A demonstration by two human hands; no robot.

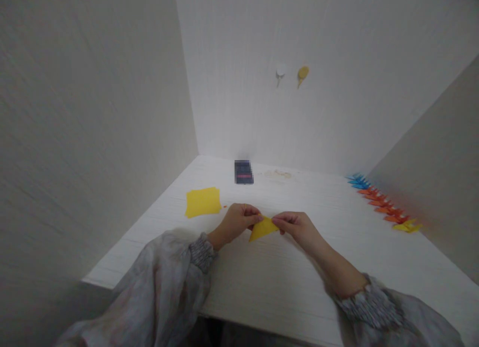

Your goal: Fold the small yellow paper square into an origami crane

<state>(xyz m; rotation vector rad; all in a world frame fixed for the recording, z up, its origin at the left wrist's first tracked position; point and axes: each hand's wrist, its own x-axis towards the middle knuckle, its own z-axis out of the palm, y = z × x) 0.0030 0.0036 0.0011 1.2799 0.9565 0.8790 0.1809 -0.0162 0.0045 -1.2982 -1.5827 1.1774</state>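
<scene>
A folded piece of yellow paper (263, 229), roughly triangular, is held between both hands just above the white table. My left hand (241, 220) pinches its upper left part between thumb and fingers; a ring shows on one finger. At the upper right corner, my right hand (295, 223) grips the paper with thumb and forefinger. The fingers cover both of those edges. Left of my left hand lies a stack of yellow paper sheets (203, 202), with a tiny orange scrap (225, 206) beside it.
A dark phone-like object (243, 172), blurred, lies at the back of the table (299, 287). Folded paper figures in blue (358, 181), orange-red (381, 203) and yellow (407, 226) line the right side. Two hooks, white (280, 74) and yellow (303, 73), hang on the back wall.
</scene>
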